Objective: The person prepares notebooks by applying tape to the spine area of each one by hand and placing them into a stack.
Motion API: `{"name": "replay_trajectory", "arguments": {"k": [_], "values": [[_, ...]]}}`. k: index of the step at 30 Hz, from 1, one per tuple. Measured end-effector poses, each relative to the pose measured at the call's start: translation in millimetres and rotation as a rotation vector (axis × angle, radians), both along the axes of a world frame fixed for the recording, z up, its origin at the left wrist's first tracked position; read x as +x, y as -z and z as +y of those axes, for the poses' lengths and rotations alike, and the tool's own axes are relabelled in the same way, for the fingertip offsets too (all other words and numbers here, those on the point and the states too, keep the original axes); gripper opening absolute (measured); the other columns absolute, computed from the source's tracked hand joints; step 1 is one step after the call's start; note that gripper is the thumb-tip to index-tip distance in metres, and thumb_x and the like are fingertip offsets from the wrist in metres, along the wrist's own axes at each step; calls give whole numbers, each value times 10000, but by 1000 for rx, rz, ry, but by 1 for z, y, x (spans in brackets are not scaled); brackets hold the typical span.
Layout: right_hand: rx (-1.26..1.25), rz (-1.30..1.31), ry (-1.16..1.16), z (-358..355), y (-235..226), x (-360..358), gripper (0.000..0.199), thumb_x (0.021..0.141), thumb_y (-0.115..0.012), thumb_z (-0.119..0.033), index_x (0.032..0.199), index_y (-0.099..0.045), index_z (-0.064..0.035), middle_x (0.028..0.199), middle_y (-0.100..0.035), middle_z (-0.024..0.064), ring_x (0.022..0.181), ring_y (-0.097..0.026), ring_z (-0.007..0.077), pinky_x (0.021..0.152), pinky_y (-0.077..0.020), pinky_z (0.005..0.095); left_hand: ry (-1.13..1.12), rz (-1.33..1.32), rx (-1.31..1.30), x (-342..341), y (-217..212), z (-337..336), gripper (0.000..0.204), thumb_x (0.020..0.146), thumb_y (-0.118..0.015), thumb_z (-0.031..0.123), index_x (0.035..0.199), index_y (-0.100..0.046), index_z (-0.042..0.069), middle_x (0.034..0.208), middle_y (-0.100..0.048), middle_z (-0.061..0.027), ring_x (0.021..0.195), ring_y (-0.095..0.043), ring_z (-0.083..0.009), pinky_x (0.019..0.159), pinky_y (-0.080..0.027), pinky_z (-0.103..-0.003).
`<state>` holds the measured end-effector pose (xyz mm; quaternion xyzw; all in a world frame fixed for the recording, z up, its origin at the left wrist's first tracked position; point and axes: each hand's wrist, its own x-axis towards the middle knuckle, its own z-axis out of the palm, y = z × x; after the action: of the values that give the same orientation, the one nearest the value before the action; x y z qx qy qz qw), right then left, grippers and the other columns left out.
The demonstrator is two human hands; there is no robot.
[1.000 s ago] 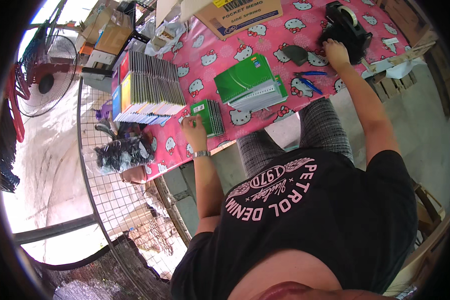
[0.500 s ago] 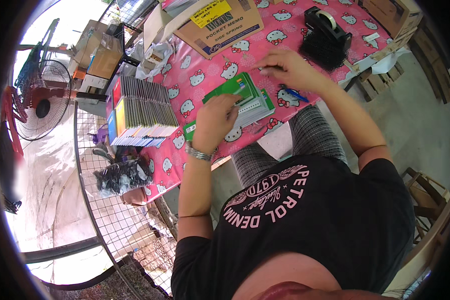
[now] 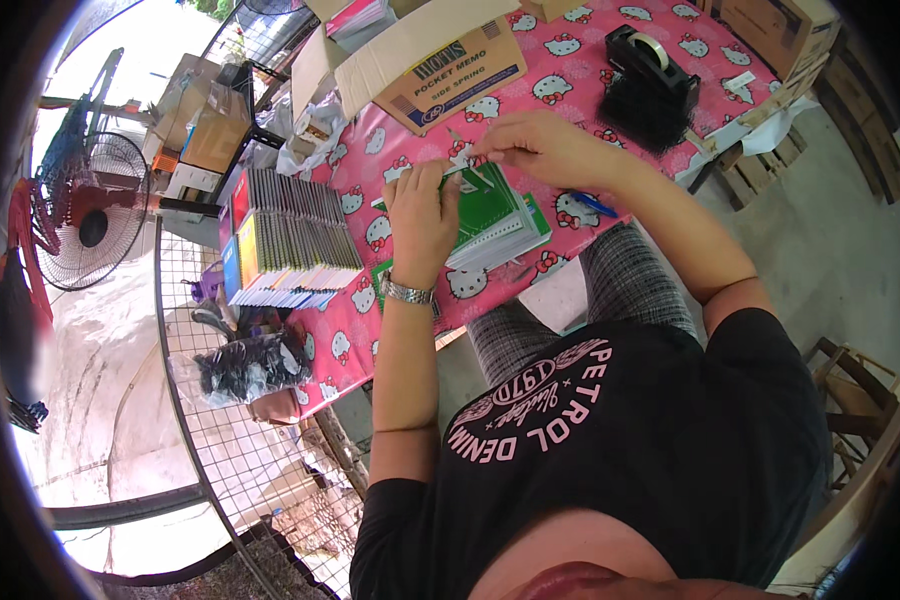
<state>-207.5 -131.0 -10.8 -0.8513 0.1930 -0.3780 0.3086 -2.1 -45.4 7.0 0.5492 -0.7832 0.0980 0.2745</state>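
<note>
At frame centre, the left hand (image 3: 422, 215) presses curled fingers onto the green notebook stack (image 3: 497, 215) while the right hand (image 3: 545, 148) pinches its upper edge.

green notebooks (image 3: 495, 215) partly under left hand (image 3: 422, 210)

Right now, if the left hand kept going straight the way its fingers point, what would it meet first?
The left hand rests on the green spiral-bound notebooks, fingers pointing up the pink patterned tablecloth. Going straight on, it would probably first meet the open brown cardboard box, though depth is hard to judge.
</note>
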Motion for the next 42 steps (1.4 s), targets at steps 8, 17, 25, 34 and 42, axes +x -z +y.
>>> {"name": "replay_trajectory", "arguments": {"k": [8, 17, 25, 34, 42], "values": [[-263, 387, 46, 15, -33, -22, 290, 913, -554, -81, 1191, -637, -81, 919, -656, 115, 872, -646, 268, 780, -515, 364, 61, 2, -30, -9, 1, 1, 162, 884, -621, 151, 1032, -602, 89, 922, -642, -74, 879, -575, -263, 836, -364, -404], [47, 146, -78, 5, -27, -27, 364, 943, -547, -221, 1267, -514, -59, 1096, -634, 143, 929, -628, 290, 802, -499, 410, 52, -30, -29, -35, -4, 3, 283, 844, -667, 131, 1099, -571, 56, 1025, -635, -104, 973, -573, -285, 917, -351, -415], [616, 156, -311, -22, -27, -9, 315, 940, -537, -149, 1244, -491, -85, 958, -636, 94, 798, -648, 206, 725, -520, 321, 72, 10, 58, -22, -5, 4, 197, 896, -620, 181, 1051, -570, 69, 978, -638, -92, 943, -582, -291, 959, -342, -445], [-382, 757, -111, -135, 190, -46, 271, 706, -690, -191, 931, -608, -64, 1217, -567, 176, 1126, -536, 358, 957, -443, 466, 10, -42, -3, -29, -12, 2, 209, 923, -610, 291, 996, -605, 95, 975, -643, -75, 1030, -562, -294, 1039, -287, -495], [783, -2, -607, -70, -17, 3, 340, 878, -642, -353, 1084, -636, -83, 947, -643, 18, 886, -598, 130, 671, -441, 301, -56, 112, 52, 0, 6, 3, 348, 728, -808, 269, 957, -627, 79, 921, -628, -61, 932, -545, -286, 820, -401, -428]]}}
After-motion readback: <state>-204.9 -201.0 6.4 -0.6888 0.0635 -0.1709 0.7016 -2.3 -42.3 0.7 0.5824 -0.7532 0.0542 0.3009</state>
